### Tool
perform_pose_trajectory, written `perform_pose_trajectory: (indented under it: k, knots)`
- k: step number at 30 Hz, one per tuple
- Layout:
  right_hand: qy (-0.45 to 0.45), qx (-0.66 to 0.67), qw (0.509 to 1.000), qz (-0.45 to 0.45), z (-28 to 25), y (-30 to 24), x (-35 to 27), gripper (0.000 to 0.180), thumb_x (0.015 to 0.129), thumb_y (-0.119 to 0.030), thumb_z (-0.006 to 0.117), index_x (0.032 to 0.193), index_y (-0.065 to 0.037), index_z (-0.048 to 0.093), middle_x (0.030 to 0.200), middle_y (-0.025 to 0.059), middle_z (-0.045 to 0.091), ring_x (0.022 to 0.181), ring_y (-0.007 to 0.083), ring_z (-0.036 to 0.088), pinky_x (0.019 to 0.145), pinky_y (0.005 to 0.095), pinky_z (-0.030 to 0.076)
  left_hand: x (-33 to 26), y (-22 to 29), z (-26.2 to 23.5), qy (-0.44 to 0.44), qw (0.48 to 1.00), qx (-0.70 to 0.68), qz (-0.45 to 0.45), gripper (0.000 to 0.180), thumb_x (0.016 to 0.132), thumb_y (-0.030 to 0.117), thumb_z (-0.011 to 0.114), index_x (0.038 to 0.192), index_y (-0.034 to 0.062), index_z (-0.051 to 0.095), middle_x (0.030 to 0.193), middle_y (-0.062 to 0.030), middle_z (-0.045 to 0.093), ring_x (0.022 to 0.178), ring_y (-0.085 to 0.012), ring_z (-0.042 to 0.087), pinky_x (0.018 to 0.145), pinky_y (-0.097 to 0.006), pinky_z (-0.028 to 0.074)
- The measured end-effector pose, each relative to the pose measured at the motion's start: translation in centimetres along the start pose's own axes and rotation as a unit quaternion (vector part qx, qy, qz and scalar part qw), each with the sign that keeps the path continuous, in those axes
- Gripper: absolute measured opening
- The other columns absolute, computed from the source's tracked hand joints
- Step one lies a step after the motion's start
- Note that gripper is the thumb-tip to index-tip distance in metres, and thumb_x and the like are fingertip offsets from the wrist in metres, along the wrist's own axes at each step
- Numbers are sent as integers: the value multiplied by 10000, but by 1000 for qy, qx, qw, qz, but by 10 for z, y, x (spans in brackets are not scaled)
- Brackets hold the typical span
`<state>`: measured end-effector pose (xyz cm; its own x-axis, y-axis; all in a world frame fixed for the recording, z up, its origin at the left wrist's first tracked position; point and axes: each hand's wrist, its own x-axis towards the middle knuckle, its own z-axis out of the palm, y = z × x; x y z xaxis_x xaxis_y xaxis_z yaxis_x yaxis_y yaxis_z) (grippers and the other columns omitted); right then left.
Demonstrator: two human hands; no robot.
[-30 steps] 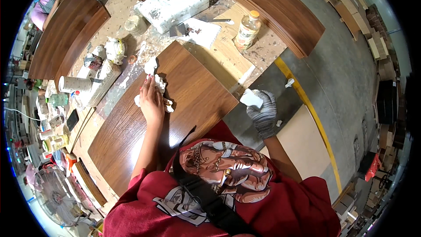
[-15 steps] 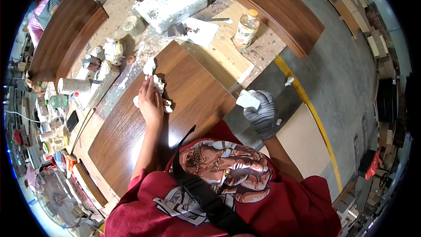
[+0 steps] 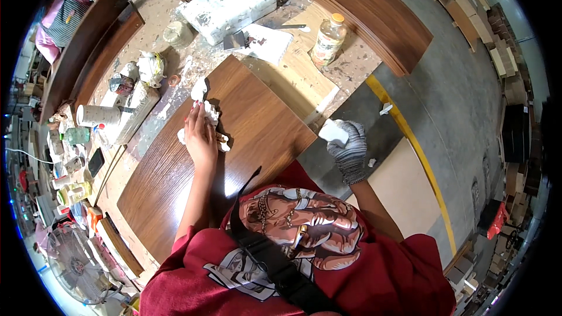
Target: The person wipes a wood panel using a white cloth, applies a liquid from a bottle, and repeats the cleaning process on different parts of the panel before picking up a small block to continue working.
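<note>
A dark brown wood-grain panel lies slanted across the worktable in front of me. My left hand, bare, rests on it with the fingers bunched over a crumpled white cloth; folds of the cloth stick out on both sides and past the fingertips. Just off the panel's right corner is my right hand, in a grey knit glove. It grips a small white block-shaped pad, whose lower side is hidden by the fingers. A narrow gap shows between pad and panel.
Behind the panel stand a bottle with an orange cap, a paint-spotted white block and a stained white sheet. More brown panels are stacked at the far right. At the far left a person handles brown boards.
My right hand has shifted slightly right with the white pad, away from the panel's corner. My left hand has stayed put. At the far left, the other person's board has tilted.
</note>
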<state>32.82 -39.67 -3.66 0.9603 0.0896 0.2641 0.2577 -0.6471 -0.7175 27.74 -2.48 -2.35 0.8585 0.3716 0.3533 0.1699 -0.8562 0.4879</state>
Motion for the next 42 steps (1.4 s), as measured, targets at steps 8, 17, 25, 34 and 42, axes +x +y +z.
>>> perform_pose_trajectory:
  k: [8,17,25,34,42]
  knots:
    - [-24,35,999,-30,1,-6,-1,517,643,-95,766,1139,-30,637,1140,149,582,1080,337,588,977,426,486,0,-1,0,-2,1000,-12,-5,475,907,13,540,1381,45,568,1383,-179,566,1312,-375,506,1165,-476,338]
    - [-34,127,991,26,-6,15,17,538,696,-4,749,1215,-43,613,1175,111,591,1108,270,591,993,391,473,6,-7,4,-32,998,51,1,523,912,91,573,1425,13,508,1439,-220,513,1336,-395,485,1162,-488,338]
    - [-49,319,945,53,22,12,27,555,744,-18,757,1271,-45,587,1236,96,565,1155,235,567,1023,385,458,100,1,62,-108,989,31,95,499,976,201,529,1447,41,484,1496,-169,475,1409,-359,413,1202,-474,289]
    - [4,307,951,33,7,15,28,529,797,-51,752,1296,-19,580,1256,95,578,1168,231,568,1036,382,456,69,88,58,-280,949,-30,145,604,955,190,567,1521,84,385,1542,-175,411,1388,-375,436,1167,-472,382]
    - [-162,534,828,52,26,-73,24,595,865,-270,792,1342,-7,551,1244,126,604,1144,232,597,995,383,501,124,80,26,-415,908,34,48,365,1012,240,512,1319,44,535,1268,-244,607,990,-353,696,940,-456,568]
